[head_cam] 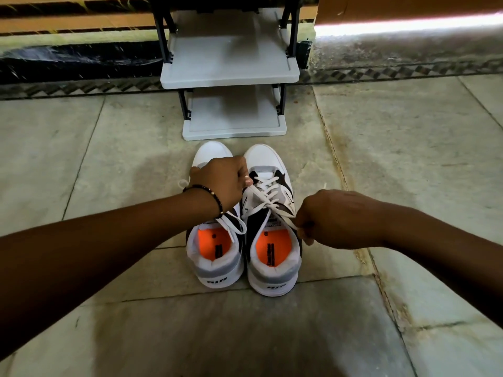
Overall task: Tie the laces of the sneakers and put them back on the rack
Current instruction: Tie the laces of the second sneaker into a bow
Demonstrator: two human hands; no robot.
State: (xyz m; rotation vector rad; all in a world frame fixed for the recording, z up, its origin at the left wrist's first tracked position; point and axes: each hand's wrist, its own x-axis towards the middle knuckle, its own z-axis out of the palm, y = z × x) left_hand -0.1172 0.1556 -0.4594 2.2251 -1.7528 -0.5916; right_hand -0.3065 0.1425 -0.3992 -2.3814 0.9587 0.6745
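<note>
Sneakers, a white, grey and black pair with orange insoles, stand side by side on the tiled floor, toes pointing at the rack, heels toward the person. The right sneaker is the one being worked on: the left hand is clamped on one end of its lace, pinching it up and away over the toe area, while the right hand pinches the other end low beside the shoe's collar. The two hands are well apart, so the lace runs taut between them, which looks like tightening before a knot is crossed. The left sneaker sits partly under the left forearm, its lace lying loose across the tongue and not tied, as far as can be seen. Just beyond the toes stands the grey rack with dark posts, its two visible shelves bare, so nothing blocks the way to setting the pair down there. A beaded bracelet circles the left wrist. Behind the rack runs a dark patterned border and a wall.
</note>
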